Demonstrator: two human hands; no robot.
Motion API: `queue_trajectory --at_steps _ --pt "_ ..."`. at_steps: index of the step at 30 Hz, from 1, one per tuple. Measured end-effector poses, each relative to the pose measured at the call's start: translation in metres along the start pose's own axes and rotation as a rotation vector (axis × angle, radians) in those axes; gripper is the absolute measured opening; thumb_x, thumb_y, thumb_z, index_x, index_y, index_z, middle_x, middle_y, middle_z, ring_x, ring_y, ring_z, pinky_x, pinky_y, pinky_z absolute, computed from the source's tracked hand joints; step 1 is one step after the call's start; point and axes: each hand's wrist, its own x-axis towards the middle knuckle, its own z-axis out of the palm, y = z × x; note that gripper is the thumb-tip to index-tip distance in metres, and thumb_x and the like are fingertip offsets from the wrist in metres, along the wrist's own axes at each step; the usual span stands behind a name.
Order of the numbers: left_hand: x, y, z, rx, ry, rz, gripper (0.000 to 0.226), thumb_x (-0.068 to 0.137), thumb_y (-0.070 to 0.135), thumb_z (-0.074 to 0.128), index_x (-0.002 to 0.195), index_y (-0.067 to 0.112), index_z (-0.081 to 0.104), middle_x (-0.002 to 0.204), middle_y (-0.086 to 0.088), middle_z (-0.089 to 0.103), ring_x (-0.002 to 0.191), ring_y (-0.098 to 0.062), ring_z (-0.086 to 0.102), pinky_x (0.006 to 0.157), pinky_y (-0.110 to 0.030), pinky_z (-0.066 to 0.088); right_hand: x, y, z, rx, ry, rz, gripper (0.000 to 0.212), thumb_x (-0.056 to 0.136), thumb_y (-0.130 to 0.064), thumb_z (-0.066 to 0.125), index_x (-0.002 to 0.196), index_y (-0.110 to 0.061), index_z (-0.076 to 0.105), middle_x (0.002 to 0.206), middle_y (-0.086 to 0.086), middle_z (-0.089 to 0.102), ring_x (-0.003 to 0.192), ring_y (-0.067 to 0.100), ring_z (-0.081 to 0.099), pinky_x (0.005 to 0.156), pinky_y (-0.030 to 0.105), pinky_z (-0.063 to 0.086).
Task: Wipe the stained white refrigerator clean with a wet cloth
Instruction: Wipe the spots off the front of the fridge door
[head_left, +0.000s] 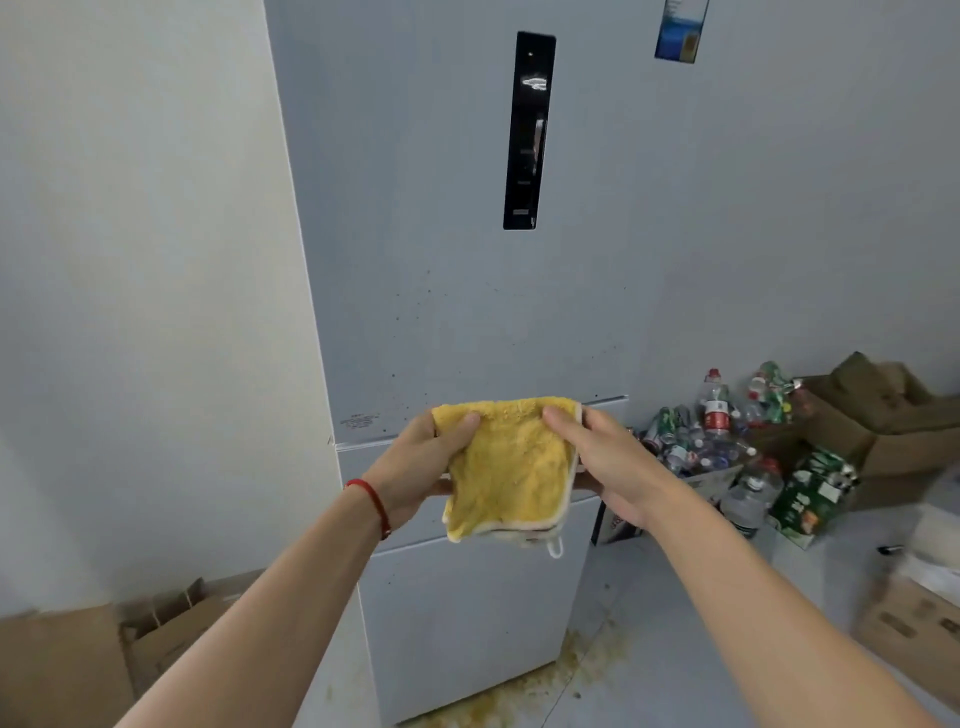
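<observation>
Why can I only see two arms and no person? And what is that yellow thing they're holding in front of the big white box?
The camera sits on the person's head and looks forward and down, so you see only their arms, like looking at your own. The big white box is a refrigerator. It has little dark specks on its door, and a black panel higher up. The yellow thing is a cloth for wiping. The left hand, with a red string on its wrist, and the right hand each pinch a side of it, holding it up in front of the door. It isn't wiping yet. On the floor to the right are empty bottles and cardboard boxes. A yellowish mess lies by the refrigerator's foot.
</observation>
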Motion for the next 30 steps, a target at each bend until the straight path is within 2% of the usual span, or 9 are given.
queue_trajectory --at_steps 5,8,10,13,15,18,21,25,30 --pt "0.02 0.006 0.009 0.017 0.099 0.083 0.041 0.1 0.059 0.046 0.114 0.02 0.046 0.114 -0.008 0.063 0.104 -0.027 0.066 0.09 -0.051 0.059 0.007 0.002 0.013 0.445 -0.065 0.033 0.041 0.104 -0.034 0.057 0.132 -0.005 0.065 0.128 0.014 0.072 0.12 0.031 0.069 0.103 0.05 0.052" --pt "0.03 0.014 0.001 0.34 0.208 0.205 0.039 0.103 0.053 0.042 0.104 0.013 0.044 0.089 -0.004 0.057 0.081 -0.021 0.057 0.072 -0.039 0.051 0.018 0.02 0.027 0.33 -0.071 0.035 0.037 0.096 -0.016 0.07 0.131 -0.005 0.064 0.122 0.012 0.075 0.114 0.029 0.072 0.096 0.044 0.057" --pt "0.039 0.018 -0.007 0.462 0.285 0.206 0.038 0.103 0.05 0.048 0.1 0.012 0.048 0.086 -0.006 0.06 0.078 -0.025 0.058 0.071 -0.043 0.052 0.029 0.023 0.024 0.301 -0.022 0.003 0.033 0.093 -0.009 0.073 0.125 -0.004 0.066 0.118 0.012 0.076 0.109 0.027 0.074 0.097 0.043 0.058" --pt "0.047 0.023 -0.011 0.14 0.285 0.037 0.046 0.09 0.052 0.07 0.111 0.012 0.06 0.107 -0.014 0.072 0.097 -0.033 0.072 0.086 -0.055 0.06 0.04 0.017 0.01 0.334 0.022 -0.038 0.031 0.093 -0.006 0.073 0.123 -0.004 0.066 0.114 0.012 0.078 0.106 0.027 0.075 0.091 0.039 0.061" --pt "0.054 0.029 -0.003 -0.02 0.127 -0.094 0.053 0.084 0.04 0.081 0.124 0.01 0.063 0.114 -0.013 0.074 0.103 -0.029 0.073 0.089 -0.048 0.06 0.048 0.009 -0.006 0.393 0.013 -0.058 0.032 0.094 -0.006 0.071 0.125 -0.005 0.065 0.114 0.013 0.077 0.105 0.028 0.075 0.083 0.035 0.063" --pt "0.064 0.049 0.014 -0.057 -0.012 -0.064 0.059 0.084 0.008 0.081 0.136 0.015 0.055 0.118 -0.015 0.073 0.11 -0.033 0.071 0.092 -0.049 0.059 0.061 -0.009 -0.04 0.534 -0.035 -0.082 0.039 0.1 -0.023 0.062 0.133 -0.003 0.063 0.123 0.018 0.074 0.114 0.035 0.071 0.095 0.046 0.059" --pt "0.084 0.086 0.035 -0.09 0.009 0.072 0.063 0.086 0.0 0.077 0.139 0.022 0.05 0.119 -0.017 0.073 0.109 -0.033 0.071 0.091 -0.046 0.058 0.074 -0.021 -0.069 0.895 -0.069 -0.081 0.07 0.099 -0.062 0.043 0.131 -0.005 0.069 0.132 0.024 0.067 0.121 0.043 0.065 0.11 0.058 0.045" --pt "0.12 0.118 0.073 0.41 0.259 0.213 0.06 0.082 0.022 0.08 0.134 0.034 0.05 0.112 -0.005 0.067 0.096 -0.025 0.071 0.081 -0.041 0.062 0.089 -0.032 -0.082 1.096 -0.159 -0.079 0.081 0.096 -0.072 0.038 0.14 -0.009 0.062 0.137 0.025 0.063 0.126 0.048 0.061 0.108 0.065 0.045" --pt "0.135 0.123 0.077 0.654 0.554 0.48 0.028 0.087 0.028 0.07 0.113 0.032 0.061 0.101 0.011 0.066 0.097 -0.012 0.063 0.083 -0.026 0.053 0.104 -0.052 -0.109 1.018 0.112 -0.229 0.062 0.102 -0.064 0.038 0.136 -0.019 0.065 0.13 0.011 0.072 0.114 0.034 0.071 0.099 0.051 0.052"
